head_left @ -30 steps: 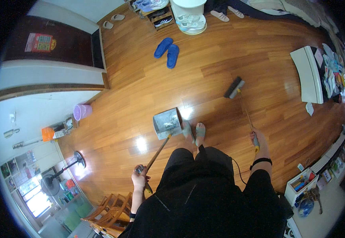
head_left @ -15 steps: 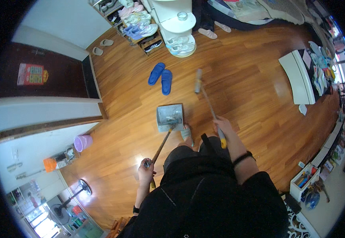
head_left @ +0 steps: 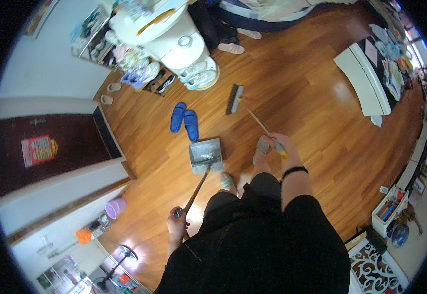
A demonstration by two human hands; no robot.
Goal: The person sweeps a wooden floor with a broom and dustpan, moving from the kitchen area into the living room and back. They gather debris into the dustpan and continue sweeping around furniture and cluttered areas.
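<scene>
My left hand (head_left: 176, 221) is closed round the pole of a long-handled dustpan (head_left: 205, 147). The grey pan rests on the wooden floor in front of my left foot, its mouth facing away from me; some small bits seem to lie inside. In my right hand (head_left: 281, 143) is the handle of a broom (head_left: 234, 99), fingers wrapped round it near the yellow grip. Its head, with dark bristles toward the left, is ahead of the dustpan and to its right. A pair of blue slippers (head_left: 184, 120) lies just beyond the pan.
A crowded shoe rack (head_left: 154, 81) and a white round-based stand (head_left: 194, 51) are at the far left. Another person's feet (head_left: 231, 48) show near the bedding. On the right is a white cabinet (head_left: 363, 81) piled with items. A purple bin (head_left: 115, 208) and a fan (head_left: 127, 253) stand left.
My view has turned and moved forward, and my right foot now shows ahead. The broom head has swung so its bristles show sharply. Both hands keep their grips.
</scene>
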